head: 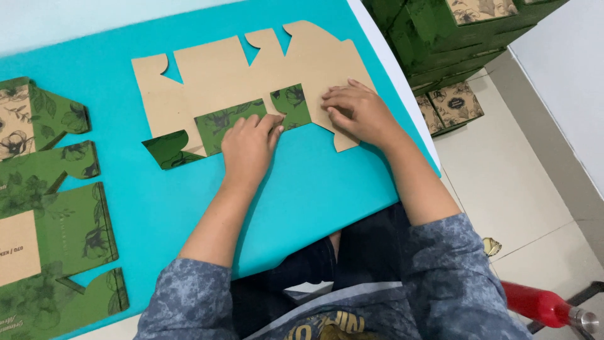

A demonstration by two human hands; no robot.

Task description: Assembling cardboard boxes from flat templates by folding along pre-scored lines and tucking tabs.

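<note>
Both the left hand [248, 146] and the right hand [355, 113] press flat, fingers together, clamped on nothing, atop the unfolded carton blank [214, 79]; judged light, thin, creasable; best held by edges.

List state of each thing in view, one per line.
Box blank: flat, brown side up, bottom flaps folded over.
Left hand: pressing a green flap.
Right hand: flat on the blank.
Second blank: flat, green side up.
Finished boxes: stacked.

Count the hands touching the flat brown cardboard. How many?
2. The left hand presses a folded green flap on the flat cardboard box blank; the right hand presses the blank's right part. No other hands show.
</note>
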